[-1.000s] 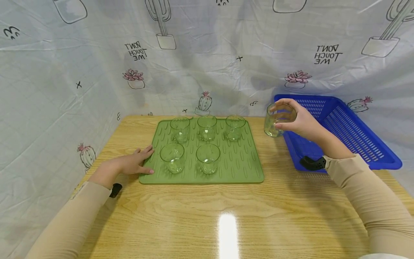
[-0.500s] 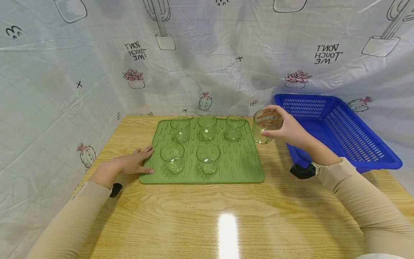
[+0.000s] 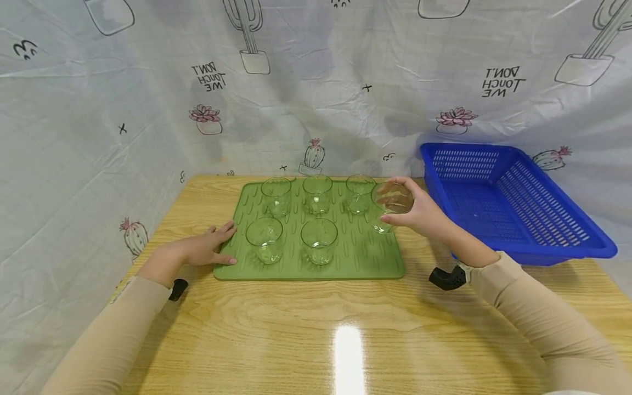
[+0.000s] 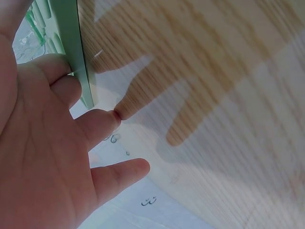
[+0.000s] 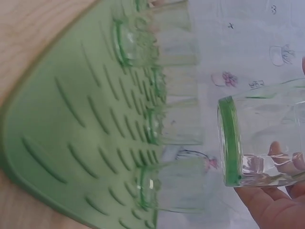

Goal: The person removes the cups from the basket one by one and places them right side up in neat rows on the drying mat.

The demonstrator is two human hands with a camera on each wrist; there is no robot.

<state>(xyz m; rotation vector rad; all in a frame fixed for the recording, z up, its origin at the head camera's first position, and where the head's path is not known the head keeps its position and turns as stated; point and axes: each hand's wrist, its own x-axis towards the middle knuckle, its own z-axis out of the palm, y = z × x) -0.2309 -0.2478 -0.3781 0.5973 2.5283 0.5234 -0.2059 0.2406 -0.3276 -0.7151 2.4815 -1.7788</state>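
In the head view my right hand (image 3: 419, 211) grips a clear drinking glass (image 3: 382, 222) by its side, over the right part of a green ridged mat (image 3: 365, 258). The right wrist view shows that glass (image 5: 257, 138) apart from the mat, its thick base towards the ridges. Several like glasses stand upright on the mat: three along the back, among them a back right glass (image 3: 359, 197), and two in front, among them a front middle glass (image 3: 318, 244). My left hand (image 3: 204, 247) rests at the mat's left edge with fingers spread, holding nothing.
A blue slotted plastic basket (image 3: 513, 216) sits on the wooden table (image 3: 276, 334) to the right. Behind and to the left hangs a white printed curtain (image 3: 316, 99). Light glares off the table near the front.
My right hand has carried the glass left and towards me, from beside the basket to above the mat's right side. My left hand and the standing glasses have stayed put.
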